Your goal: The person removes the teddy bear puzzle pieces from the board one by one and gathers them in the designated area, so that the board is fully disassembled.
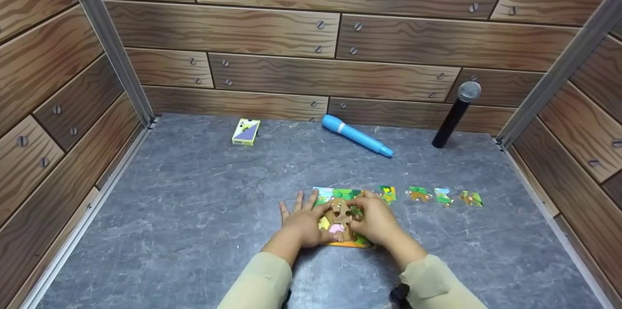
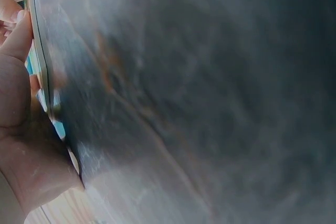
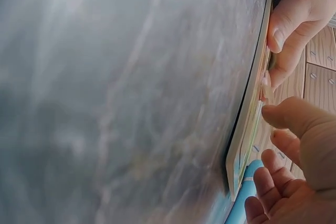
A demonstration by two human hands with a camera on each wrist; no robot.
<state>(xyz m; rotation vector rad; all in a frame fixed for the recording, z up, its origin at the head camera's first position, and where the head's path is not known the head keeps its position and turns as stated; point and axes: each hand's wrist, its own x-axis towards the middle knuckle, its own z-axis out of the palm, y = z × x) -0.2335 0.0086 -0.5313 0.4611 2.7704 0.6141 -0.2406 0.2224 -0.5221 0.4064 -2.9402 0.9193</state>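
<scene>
A colourful jigsaw puzzle board (image 1: 347,245) with a brown animal picture lies flat on the table, in front of the person. My left hand (image 1: 303,225) rests over its left side with fingers spread; its thumb lies near the bottom edge and its index fingertip on the picture. From the right, my right hand (image 1: 379,219) holds a brown puzzle piece (image 1: 343,215) by its side between thumb and index finger, close over the board. In the right wrist view the thumb (image 3: 286,113) is right at the piece, its other fingers loosely curved.
Several loose puzzle pieces (image 1: 419,194) lie in a row right of the board. Farther back are a card box (image 1: 246,132), a blue marker-shaped stick (image 1: 357,136) and a black microphone (image 1: 454,117). Wood-patterned walls (image 1: 291,32) enclose the grey table (image 1: 194,192).
</scene>
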